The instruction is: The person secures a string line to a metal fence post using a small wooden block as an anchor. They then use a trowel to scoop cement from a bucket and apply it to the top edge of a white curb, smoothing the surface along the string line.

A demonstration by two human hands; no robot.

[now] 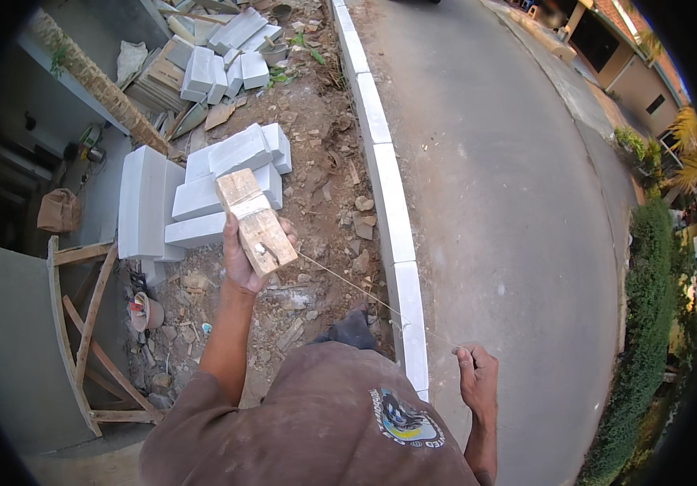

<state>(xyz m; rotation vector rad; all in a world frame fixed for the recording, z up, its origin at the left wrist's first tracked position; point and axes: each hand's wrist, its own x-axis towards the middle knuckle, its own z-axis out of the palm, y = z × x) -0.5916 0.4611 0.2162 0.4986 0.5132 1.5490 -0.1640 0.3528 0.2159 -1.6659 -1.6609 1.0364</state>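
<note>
My left hand [243,255] grips a short, worn wooden block [247,206] with pale string wrapped around its middle and a small bent piece on its lower part. From the block a thin string [348,287] runs down to the right across a row of white blocks [391,211] edging the road. My right hand [478,373], out over the asphalt, is closed in a pinch on that string. Below me are my brown shirt and a dark foot on the rubble.
Stacked white blocks [191,231], a pile of blocks and boards [227,32], a bucket [148,312] and a wooden trestle [81,340] stand to my left by a grey wall [4,308]. Rocky soil lies between. The road [510,162] runs along the right, bordered by a hedge [648,283] and houses.
</note>
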